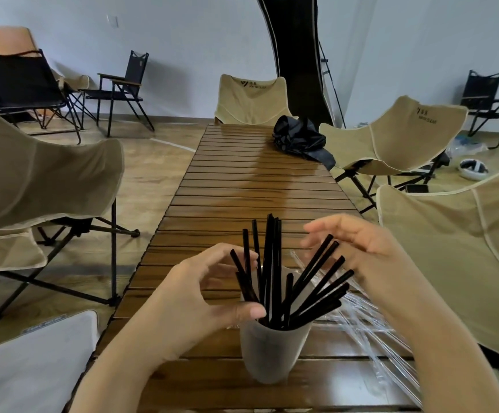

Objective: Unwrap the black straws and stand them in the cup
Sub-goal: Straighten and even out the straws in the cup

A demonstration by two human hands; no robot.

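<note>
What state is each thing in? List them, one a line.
black straws, unwrapped, standing fanned in the frosted cup
frosted cup, upright on the wooden table
clear wrappers, empty, lying right of cup
left hand, fingers curled round left straws
right hand, open, fingers against right straws

We see a table (242, 189) of dark wooden slats, varnished and glossy, with light mirrored along its boards. The cup (267, 353) looks like frosted, translucent plastic, matt and smooth. The black straws (275, 263) in it look like smooth plastic with a dull sheen. Beside the cup, the wrappers (370, 326) are clear, shiny film, creased in places. The chairs (48, 174) are beige woven cloth, matt, on black metal tubing. A black bag (298, 138) of thin, crinkled fabric has a faint sheen. The floor (152, 162) looks like smooth wood.
</note>
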